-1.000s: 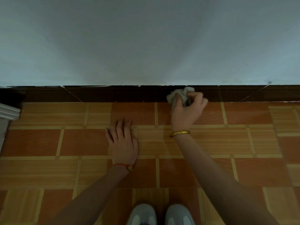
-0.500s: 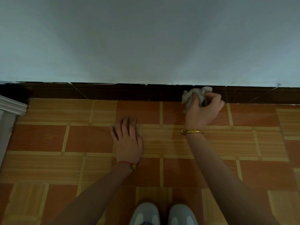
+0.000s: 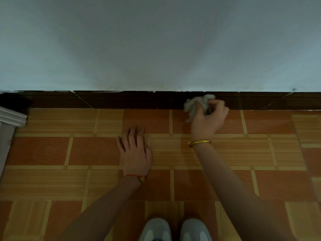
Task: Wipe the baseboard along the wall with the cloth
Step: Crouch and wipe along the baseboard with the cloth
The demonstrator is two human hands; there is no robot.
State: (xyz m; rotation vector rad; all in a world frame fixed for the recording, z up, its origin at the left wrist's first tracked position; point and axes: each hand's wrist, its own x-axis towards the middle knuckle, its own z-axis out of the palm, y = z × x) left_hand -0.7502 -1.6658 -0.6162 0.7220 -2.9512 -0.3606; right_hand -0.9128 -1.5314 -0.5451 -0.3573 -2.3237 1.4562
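While the person crouches at the wall:
Right hand (image 3: pixel 207 119): grips crumpled grey cloth (image 3: pixel 196 104), far right.
Cloth: bunched against dark baseboard (image 3: pixel 132 100).
Left hand (image 3: pixel 135 152): fingers straight, flat on tiled floor (image 3: pixel 69 150), nearer, left of cloth.

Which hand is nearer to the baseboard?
Right. The right hand holds the cloth against the baseboard; the left hand lies flat on the floor, away from it.
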